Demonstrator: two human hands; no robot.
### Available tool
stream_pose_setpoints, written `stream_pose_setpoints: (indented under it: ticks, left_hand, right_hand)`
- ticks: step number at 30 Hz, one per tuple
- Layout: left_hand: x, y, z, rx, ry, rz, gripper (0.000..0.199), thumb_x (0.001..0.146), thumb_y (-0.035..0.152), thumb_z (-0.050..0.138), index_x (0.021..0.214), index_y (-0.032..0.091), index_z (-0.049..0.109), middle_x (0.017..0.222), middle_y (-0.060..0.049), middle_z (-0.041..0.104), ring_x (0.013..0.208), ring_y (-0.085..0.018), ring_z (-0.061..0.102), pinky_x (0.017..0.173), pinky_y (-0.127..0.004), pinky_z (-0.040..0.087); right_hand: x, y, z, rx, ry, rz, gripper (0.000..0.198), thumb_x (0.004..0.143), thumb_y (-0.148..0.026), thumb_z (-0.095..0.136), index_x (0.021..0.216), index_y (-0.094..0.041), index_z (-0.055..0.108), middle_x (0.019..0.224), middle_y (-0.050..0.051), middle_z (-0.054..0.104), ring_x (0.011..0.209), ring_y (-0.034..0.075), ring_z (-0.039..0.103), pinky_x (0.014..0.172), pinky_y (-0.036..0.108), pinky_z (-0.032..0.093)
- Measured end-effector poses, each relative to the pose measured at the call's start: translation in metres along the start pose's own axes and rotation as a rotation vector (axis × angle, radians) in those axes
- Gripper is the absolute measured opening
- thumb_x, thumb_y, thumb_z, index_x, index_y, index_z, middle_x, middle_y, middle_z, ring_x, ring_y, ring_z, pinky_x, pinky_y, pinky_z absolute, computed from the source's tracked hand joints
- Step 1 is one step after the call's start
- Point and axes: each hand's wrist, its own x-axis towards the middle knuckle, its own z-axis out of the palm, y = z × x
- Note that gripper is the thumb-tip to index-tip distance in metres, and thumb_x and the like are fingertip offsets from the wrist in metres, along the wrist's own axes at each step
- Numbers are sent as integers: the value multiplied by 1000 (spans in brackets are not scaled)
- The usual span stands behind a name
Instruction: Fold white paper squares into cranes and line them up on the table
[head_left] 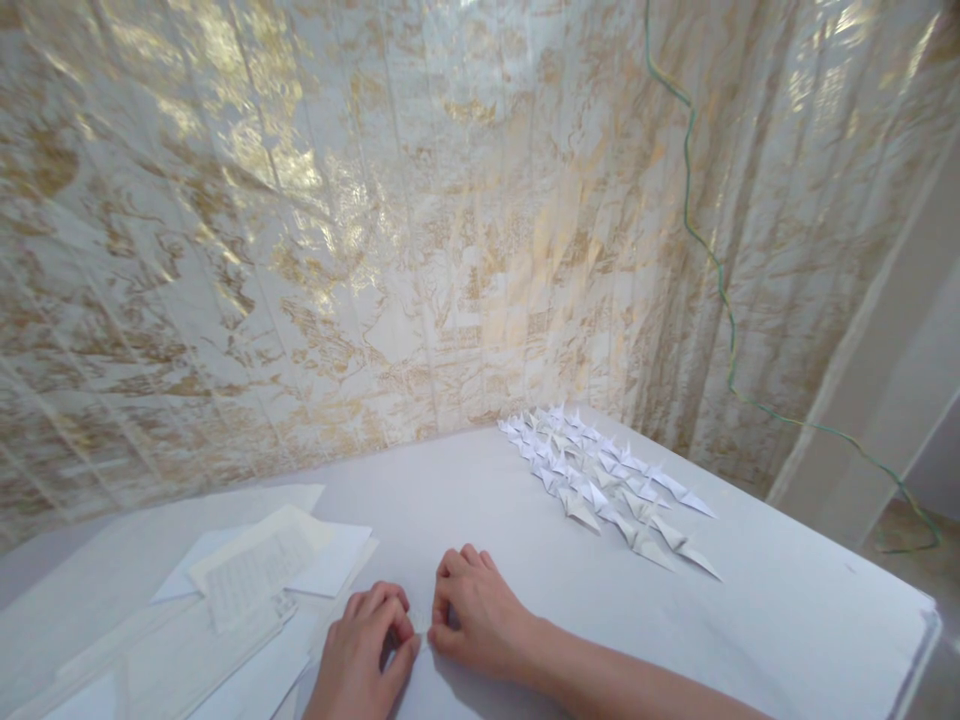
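At the near side of the white table, my left hand (365,648) and my right hand (480,615) are close together, thumbs and fingers curled towards each other. Between their fingertips shows a small piece of white paper (421,628), faint against the tabletop; its folds are too blurred to make out. Both hands pinch it, the left from one side and the right from the other. Sheets of white paper (247,645) lie loosely piled left of my left hand, one printed sheet (259,570) among them. Beyond my right hand stand several folded paper cranes (592,470) in rows.
The white table (750,640) ends at an edge on the right. Behind it hangs a gold-and-white patterned curtain (420,230). A thin green cord (724,285) runs down the curtain and past the table's right side.
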Motion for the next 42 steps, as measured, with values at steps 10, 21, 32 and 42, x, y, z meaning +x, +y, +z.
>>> stream_pose_setpoints:
  ticks: [10,21,32,42]
  left_hand:
    - [0,1,-4,-9,-30,-32,12,79,20,54,86,25,62,96,-2,69,97,-26,61,83,-40,45]
    - [-6,3,-4,70,-50,30,19,88,21,51,93,24,69,106,-5,70,104,-26,63,89,-45,50]
    - [-11,-4,-8,249,-165,244,39,86,9,49,112,21,75,123,-11,74,112,-33,68,98,-52,54]
    - [-5,-5,-15,-8,-77,101,31,97,37,44,98,26,73,104,-4,78,101,-21,71,96,-33,54]
  right_hand:
    - [1,3,0,114,-2,53,20,75,-28,78,90,-20,68,108,6,61,108,26,50,95,39,33]
    - [-1,19,-8,173,-64,2,32,70,-3,67,96,-23,68,110,4,61,109,23,52,96,35,35]
    - [-3,13,-11,-16,-64,-271,21,81,-21,78,100,-16,72,99,5,69,101,20,60,93,28,42]
    - [7,8,7,-362,-3,-359,13,96,-25,59,96,-17,68,97,7,71,85,20,64,72,27,45]
